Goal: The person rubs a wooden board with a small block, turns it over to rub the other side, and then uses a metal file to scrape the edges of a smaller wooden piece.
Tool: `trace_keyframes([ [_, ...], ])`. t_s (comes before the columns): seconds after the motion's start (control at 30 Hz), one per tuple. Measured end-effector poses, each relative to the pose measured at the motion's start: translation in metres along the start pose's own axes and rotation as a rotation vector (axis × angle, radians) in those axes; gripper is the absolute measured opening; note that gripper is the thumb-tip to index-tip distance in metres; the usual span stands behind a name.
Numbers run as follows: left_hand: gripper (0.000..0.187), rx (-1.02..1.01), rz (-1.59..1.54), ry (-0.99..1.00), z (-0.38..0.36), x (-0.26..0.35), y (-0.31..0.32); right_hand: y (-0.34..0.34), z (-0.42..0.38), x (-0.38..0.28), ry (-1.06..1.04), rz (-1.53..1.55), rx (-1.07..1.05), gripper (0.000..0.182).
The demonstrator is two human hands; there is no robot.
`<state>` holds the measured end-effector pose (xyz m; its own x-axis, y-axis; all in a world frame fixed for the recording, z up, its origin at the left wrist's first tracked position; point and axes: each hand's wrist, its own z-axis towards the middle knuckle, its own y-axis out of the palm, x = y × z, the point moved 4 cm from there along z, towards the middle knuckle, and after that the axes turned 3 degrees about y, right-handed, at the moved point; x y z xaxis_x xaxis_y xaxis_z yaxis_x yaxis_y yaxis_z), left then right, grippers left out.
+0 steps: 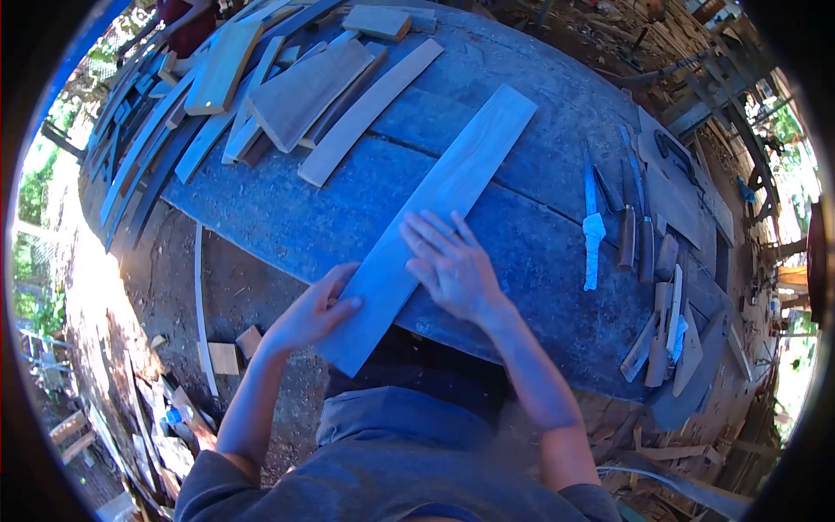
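A long flat wooden board [461, 165] lies slantwise over the worktable, its near end sticking out past the table edge toward my body. My left hand [315, 309] grips the left edge close to that near end, thumb on top and fingers partly hidden beneath. Flat across the board's upper face, around its middle, rests my right hand [452, 265], fingers stretched out and holding nothing.
Wooden boards and offcuts [309, 91] crowd the table's [261, 222] far left. To the right lie a blade with a white-wrapped handle [593, 239], wooden-handled tools [645, 239] and several wood strips [661, 335]. Small wood blocks [223, 358] sit on the ground at left.
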<state>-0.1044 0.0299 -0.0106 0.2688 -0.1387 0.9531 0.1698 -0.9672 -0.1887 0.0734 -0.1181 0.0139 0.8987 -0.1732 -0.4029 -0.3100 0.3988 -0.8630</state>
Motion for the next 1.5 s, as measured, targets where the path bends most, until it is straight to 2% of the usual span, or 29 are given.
trace_keyframes([
  [0.03,0.063,-0.006,0.005,0.004,-0.007,0.004,0.001,0.000,0.009,0.015,0.019,-0.048,-0.001,0.049],
  [0.1,0.057,0.090,0.301,-0.166,-0.024,0.010,-0.004,0.000,0.027,0.048,0.065,-0.106,0.011,0.051],
  [0.13,0.057,0.093,0.302,-0.167,-0.028,0.008,-0.003,-0.001,0.037,0.066,0.107,-0.163,0.019,0.052],
  [0.2,0.055,0.231,0.392,-0.221,-0.036,0.002,-0.005,-0.004,0.055,0.101,0.138,-0.226,0.000,0.056],
  [0.33,0.054,0.396,0.477,-0.221,-0.043,-0.009,-0.003,-0.017,0.089,0.157,0.202,-0.336,-0.006,0.055],
  [0.4,0.053,0.528,0.635,-0.191,-0.054,-0.001,-0.004,-0.019,0.102,0.188,0.317,-0.409,0.022,0.056],
  [0.43,0.053,0.533,0.637,-0.195,-0.061,-0.004,-0.006,-0.021,0.108,0.194,0.312,-0.405,0.022,0.056],
  [0.5,0.055,0.542,0.513,-0.380,-0.081,-0.026,-0.013,-0.027,0.119,0.208,0.402,-0.379,0.064,0.061],
  [0.53,0.055,0.549,0.516,-0.384,-0.090,-0.040,-0.014,-0.026,0.126,0.221,0.395,-0.373,0.065,0.061],
  [0.6,0.054,0.536,-0.219,-0.395,-0.108,-0.078,-0.006,-0.021,0.133,0.241,0.464,-0.344,0.096,0.063],
  [0.63,0.050,0.570,-0.617,-0.424,-0.114,-0.077,0.007,-0.022,0.136,0.231,0.464,-0.340,0.096,0.063],
  [0.67,0.050,0.570,-0.615,-0.421,-0.118,-0.078,0.014,-0.026,0.139,0.225,0.541,-0.356,0.065,0.061],
  [0.73,0.043,0.491,-1.168,-0.432,-0.122,-0.086,0.035,-0.030,0.137,0.222,0.624,-0.377,0.046,0.059],
  [0.77,0.039,0.525,-1.247,-0.383,-0.121,-0.091,0.039,-0.031,0.134,0.220,0.590,-0.352,0.129,0.054],
  [0.8,0.039,0.513,-1.239,-0.378,-0.118,-0.089,0.037,-0.031,0.130,0.222,0.559,-0.328,0.212,0.049],
  [0.87,0.039,0.738,-1.244,-0.367,-0.110,-0.089,0.033,-0.034,0.119,0.229,0.496,-0.286,0.311,0.044],
  [0.9,0.038,0.676,-1.236,-0.310,-0.109,-0.101,0.026,-0.044,0.106,0.232,0.429,-0.240,0.391,0.039],
  [0.93,0.037,0.660,-1.180,-0.289,-0.103,-0.098,0.021,-0.057,0.092,0.237,0.458,-0.274,0.395,0.039],
  [1.0,0.036,0.693,-1.246,-0.277,-0.093,-0.114,0.011,-0.080,0.073,0.237,0.295,-0.403,0.462,0.031],
  [1.03,0.033,0.761,-1.159,-0.269,-0.084,-0.103,0.009,-0.091,0.057,0.243,0.262,-0.493,0.542,0.029],
  [1.07,0.033,0.753,-1.165,-0.276,-0.076,-0.092,0.007,-0.103,0.041,0.252,0.266,-0.502,0.534,0.029],
  [1.13,0.032,0.765,-0.906,-0.196,-0.062,-0.066,0.000,-0.128,0.002,0.271,0.522,-0.612,0.548,0.031],
  [1.2,0.031,0.692,-0.724,-0.208,-0.047,-0.039,-0.005,-0.139,-0.030,0.275,0.657,-0.758,0.518,0.034],
  [1.27,0.031,0.740,-0.691,-0.215,-0.034,-0.031,-0.007,-0.140,-0.052,0.281,0.661,-0.775,0.445,0.036],
  [1.33,0.038,0.599,-0.592,-0.245,-0.028,-0.031,-0.012,-0.140,-0.066,0.286,0.665,-0.772,0.385,0.038],
  [1.37,0.038,0.629,-0.594,-0.251,-0.029,-0.031,-0.015,-0.138,-0.069,0.286,0.648,-0.791,0.342,0.039],
  [1.43,0.045,0.529,-0.369,-0.302,-0.030,-0.027,-0.016,-0.133,-0.066,0.282,0.611,-0.784,0.299,0.040],
  [1.5,0.051,0.520,-0.254,-0.318,-0.033,-0.027,-0.020,-0.134,-0.061,0.281,0.742,-0.859,0.228,0.038],
])
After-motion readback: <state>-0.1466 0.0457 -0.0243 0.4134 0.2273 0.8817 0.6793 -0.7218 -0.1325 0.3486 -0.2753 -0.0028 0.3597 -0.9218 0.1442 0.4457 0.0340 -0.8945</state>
